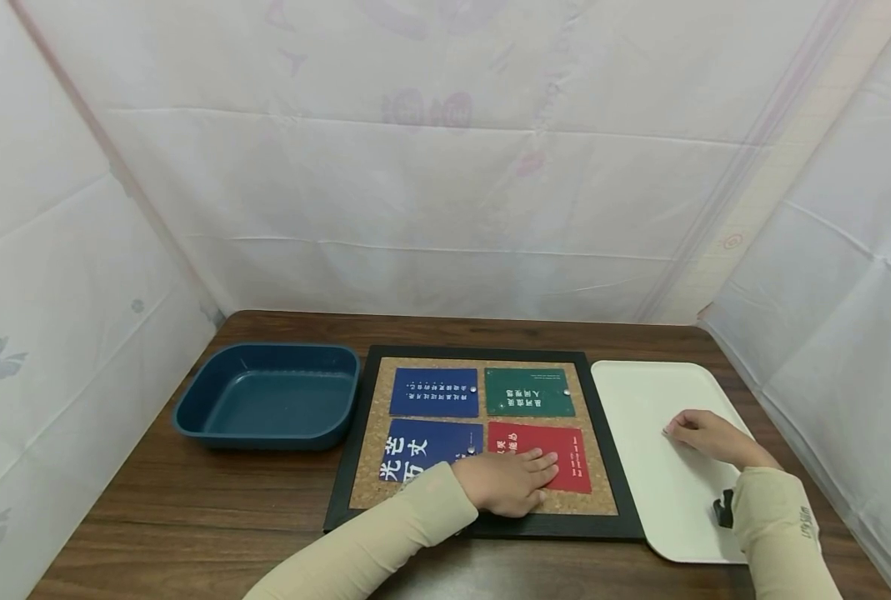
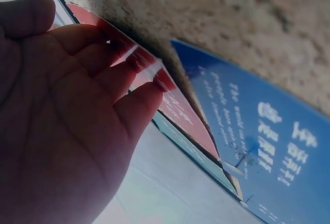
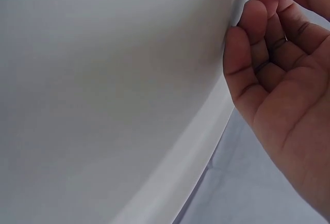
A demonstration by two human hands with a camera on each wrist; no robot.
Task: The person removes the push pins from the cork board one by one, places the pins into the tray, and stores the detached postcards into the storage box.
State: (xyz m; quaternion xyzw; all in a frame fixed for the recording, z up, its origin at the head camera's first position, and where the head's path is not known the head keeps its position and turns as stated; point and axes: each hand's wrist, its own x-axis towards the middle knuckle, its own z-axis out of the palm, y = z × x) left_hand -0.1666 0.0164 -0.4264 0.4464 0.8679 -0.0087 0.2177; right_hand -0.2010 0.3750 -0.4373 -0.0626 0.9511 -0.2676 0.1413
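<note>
My left hand (image 1: 508,483) lies flat with fingers spread across the lower part of a red card (image 1: 576,458) on a framed corkboard (image 1: 618,500). In the left wrist view its fingertips rest over the red card (image 2: 178,113), beside a blue card (image 2: 247,115). A dark blue card (image 1: 433,392), a green card (image 1: 531,392) and another blue card (image 1: 437,437) are on the cork, each with a silver push pin at its right side. My right hand (image 1: 715,437) is over the white tray (image 1: 640,467), fingers curled and thumb against forefinger; whatever lies between the fingertips is hidden.
A dark teal basin (image 1: 265,396) stands left of the corkboard on the brown wooden table (image 1: 190,500). The white tray lies directly right of the board's black frame. Pale printed sheets (image 1: 445,208) hang behind and at both sides. A small black object (image 1: 723,508) shows by the right cuff.
</note>
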